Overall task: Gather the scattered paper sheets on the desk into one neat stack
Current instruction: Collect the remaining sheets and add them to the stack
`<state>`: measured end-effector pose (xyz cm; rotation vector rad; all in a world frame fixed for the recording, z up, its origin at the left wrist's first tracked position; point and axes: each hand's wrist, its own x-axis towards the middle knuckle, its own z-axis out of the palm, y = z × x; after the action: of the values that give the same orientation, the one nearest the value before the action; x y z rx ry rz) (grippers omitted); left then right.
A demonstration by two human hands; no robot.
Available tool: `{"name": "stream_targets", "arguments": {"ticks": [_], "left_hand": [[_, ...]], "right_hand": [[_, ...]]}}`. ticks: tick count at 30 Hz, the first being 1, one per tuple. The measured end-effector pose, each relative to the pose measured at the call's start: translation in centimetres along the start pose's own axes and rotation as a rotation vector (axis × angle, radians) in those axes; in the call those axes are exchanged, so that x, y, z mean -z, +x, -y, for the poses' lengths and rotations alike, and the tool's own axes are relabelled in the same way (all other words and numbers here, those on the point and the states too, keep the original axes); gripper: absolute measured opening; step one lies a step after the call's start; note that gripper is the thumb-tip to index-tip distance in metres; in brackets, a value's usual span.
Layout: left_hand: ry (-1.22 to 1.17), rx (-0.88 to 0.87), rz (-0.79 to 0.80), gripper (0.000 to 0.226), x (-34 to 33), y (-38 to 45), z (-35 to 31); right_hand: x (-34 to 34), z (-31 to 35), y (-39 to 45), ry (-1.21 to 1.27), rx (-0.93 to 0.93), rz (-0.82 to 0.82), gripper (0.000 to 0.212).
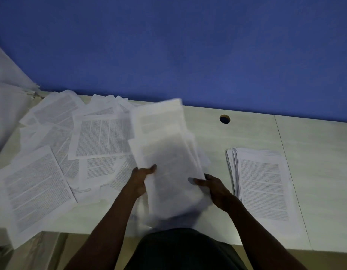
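Holding a blurred bundle of sheets [168,162] above the desk [315,152].
Left hand [141,179] and right hand [213,187] grasp its sides; a stack [264,184] lies right.

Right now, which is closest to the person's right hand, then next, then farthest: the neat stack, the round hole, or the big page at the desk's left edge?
From the right hand:
1. Neat stack, just to its right.
2. Round hole, behind it near the wall.
3. Big page, far left.
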<state>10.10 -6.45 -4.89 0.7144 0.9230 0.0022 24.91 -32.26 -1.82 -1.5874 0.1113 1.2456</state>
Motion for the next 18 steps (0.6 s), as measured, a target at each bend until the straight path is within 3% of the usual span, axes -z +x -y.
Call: {"name": "stream_targets", "arguments": {"ticks": [3, 6, 9, 12, 14, 18], "left_hand": [[-0.212, -0.039, -0.006, 0.052, -0.7, 0.1, 0.3], [-0.219, -0.024, -0.04, 0.052, -2.7, -0.5, 1.8], [-0.236, -0.031, -0.074, 0.059, -3.8, -0.6, 3.6], [-0.29, -0.038, -0.199, 0.086, -2.6, 1.1, 3.9], [-0.28, -0.046, -0.166, 0.099, -2.5, 1.7, 3.5], [-0.162, -0.024, -0.039, 0.053, -4.1, -0.8, 2.6]], "right_hand": [[1.0, -1.5, -0.6, 0.191, -0.046, 0.055, 0.064], [-0.6, -2.5, -0.8, 0.43, 0.03, 0.091, 0.05], [-2.7, -2.4, -0.3, 0.462, 0.167, -0.073, 0.054], [-3.6, -3.0, -0.4, 0.54, 0.167, -0.124, 0.051], [-3.8, -3.4, -0.4, 0.502, 0.159, -0.1, 0.057], [-4.0, -2.9, 0.1, 0.396, 0.182, -0.175, 0.08]]}}
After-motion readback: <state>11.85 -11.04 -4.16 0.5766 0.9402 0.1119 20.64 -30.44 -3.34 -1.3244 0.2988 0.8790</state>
